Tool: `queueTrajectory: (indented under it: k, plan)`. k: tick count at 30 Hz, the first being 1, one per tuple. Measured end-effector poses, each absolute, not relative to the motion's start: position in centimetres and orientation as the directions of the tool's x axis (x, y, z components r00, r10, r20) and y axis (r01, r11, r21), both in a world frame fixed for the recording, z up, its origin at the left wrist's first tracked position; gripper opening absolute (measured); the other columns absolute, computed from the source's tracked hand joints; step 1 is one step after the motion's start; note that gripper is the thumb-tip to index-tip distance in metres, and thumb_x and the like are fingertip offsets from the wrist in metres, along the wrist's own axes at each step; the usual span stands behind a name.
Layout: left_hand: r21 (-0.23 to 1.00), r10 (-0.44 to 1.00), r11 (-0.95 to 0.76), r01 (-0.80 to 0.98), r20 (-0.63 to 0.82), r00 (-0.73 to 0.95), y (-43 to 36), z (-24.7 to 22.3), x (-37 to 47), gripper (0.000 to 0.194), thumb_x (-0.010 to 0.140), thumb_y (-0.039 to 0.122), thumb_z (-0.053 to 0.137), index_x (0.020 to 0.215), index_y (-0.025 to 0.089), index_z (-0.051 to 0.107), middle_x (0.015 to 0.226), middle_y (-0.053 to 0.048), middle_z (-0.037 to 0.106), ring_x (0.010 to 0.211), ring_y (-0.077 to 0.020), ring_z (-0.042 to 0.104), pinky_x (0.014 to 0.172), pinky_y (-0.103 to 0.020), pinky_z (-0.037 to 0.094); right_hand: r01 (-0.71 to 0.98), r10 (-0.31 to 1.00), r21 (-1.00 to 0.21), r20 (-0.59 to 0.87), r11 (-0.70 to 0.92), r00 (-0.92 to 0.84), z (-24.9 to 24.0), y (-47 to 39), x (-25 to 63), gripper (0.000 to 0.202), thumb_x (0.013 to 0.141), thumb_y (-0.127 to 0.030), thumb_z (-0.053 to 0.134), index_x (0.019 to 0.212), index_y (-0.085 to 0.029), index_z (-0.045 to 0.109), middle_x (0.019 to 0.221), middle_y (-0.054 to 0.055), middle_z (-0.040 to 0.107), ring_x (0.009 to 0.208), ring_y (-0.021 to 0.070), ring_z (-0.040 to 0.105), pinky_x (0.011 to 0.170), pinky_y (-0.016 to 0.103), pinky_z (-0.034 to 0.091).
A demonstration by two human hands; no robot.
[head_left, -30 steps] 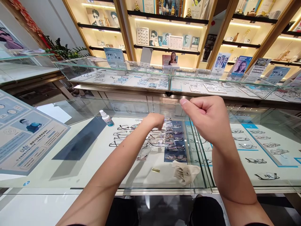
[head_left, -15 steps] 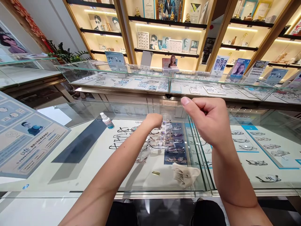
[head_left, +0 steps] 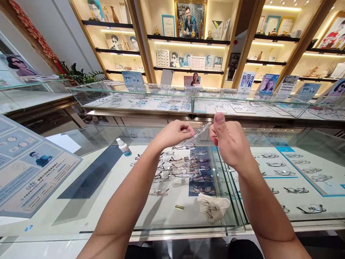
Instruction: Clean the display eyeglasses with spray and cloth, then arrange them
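My left hand (head_left: pixel 176 133) is closed in a pinch on a clear, thin, see-through strip (head_left: pixel 201 132), held above the glass counter. Its far end reaches the curled fingers of my right hand (head_left: pixel 229 142), which is closed with the thumb pointing up; the exact grip there is partly hidden. Beneath my hands, rows of eyeglasses (head_left: pixel 185 165) show in the display, some over a dark blue panel (head_left: pixel 192 190). Nearer me are a crumpled beige cloth (head_left: pixel 214 208) and a small gold-coloured bar (head_left: pixel 179 207).
A white spray bottle (head_left: pixel 124 147) stands left of the eyeglasses. A large blue-and-white printed board (head_left: pixel 35 180) leans at the left. Glass edges (head_left: pixel 238 201) divide the counter at right. Across the aisle is another glass showcase (head_left: pixel 151 104), with lit shelves (head_left: pixel 191 39) behind it.
My left hand has risen and turned, bringing the clear strip into sight next to my right hand. My right hand has turned, its thumb now pointing up. The view has tilted slightly upward.
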State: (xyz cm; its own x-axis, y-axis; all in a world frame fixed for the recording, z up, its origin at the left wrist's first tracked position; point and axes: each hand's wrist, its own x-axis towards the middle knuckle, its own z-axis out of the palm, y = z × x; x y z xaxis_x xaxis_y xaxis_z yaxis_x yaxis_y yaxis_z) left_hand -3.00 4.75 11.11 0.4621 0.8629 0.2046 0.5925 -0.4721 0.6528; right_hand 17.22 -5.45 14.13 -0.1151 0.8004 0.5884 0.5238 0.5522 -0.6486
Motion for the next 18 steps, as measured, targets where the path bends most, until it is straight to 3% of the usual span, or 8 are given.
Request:
queueTrajectory:
  k: [3, 8, 12, 18]
  plan:
    - [0.785, 0.846, -0.497, 0.371, 0.343, 0.408, 2.5, 12.5, -2.6, 0.024, 0.085, 0.044, 0.072, 0.083, 0.02, 0.074, 0.072, -0.001, 0.062, 0.067, -0.0155, 0.053, 0.065, -0.031, 0.04, 0.528, 0.81, -0.649, 0.569, 0.549, -0.143, 13.9, -5.3, 17.0, 0.078, 0.101, -0.084, 0.02, 0.053, -0.024, 0.033, 0.052, -0.003, 0.033, 0.053, 0.0129, 0.029, 0.053, 0.033, 0.02]
    - [0.864, 0.791, -0.499, 0.067, 0.422, 0.442, 0.4, 13.4, -2.2, 0.024, 0.084, 0.042, 0.078, 0.086, 0.019, 0.072, 0.099, -0.005, 0.072, 0.09, -0.0193, 0.065, 0.084, -0.035, 0.05, 0.477, 0.803, -0.664, 0.569, 0.576, -0.178, 13.3, -4.4, 16.9, 0.08, 0.096, -0.09, 0.016, 0.054, -0.024, 0.031, 0.055, -0.002, 0.033, 0.055, 0.0133, 0.029, 0.055, 0.032, 0.019]
    - [0.882, 0.817, -0.472, -0.012, 0.442, 0.369, 0.5, 13.0, -2.3, 0.024, 0.084, 0.041, 0.079, 0.086, 0.019, 0.072, 0.112, -0.008, 0.074, 0.103, -0.021, 0.066, 0.095, -0.037, 0.051, 0.392, 0.829, -0.739, 0.542, 0.547, -0.136, 12.8, -3.4, 17.0, 0.08, 0.094, -0.092, 0.016, 0.053, -0.024, 0.03, 0.053, -0.003, 0.031, 0.054, 0.0135, 0.03, 0.055, 0.032, 0.021]
    - [0.927, 0.888, -0.355, -0.118, 0.374, 0.266, 1.5, 8.7, -3.0, 0.036, 0.079, 0.05, 0.085, 0.09, 0.019, 0.072, 0.113, -0.008, 0.075, 0.104, -0.0206, 0.066, 0.095, -0.035, 0.052, 0.319, 0.855, -0.804, 0.517, 0.502, -0.042, 9.7, -2.2, 16.1, 0.075, 0.098, -0.086, 0.024, 0.054, -0.025, 0.026, 0.054, -0.004, 0.025, 0.054, 0.0142, 0.026, 0.057, 0.033, 0.022]
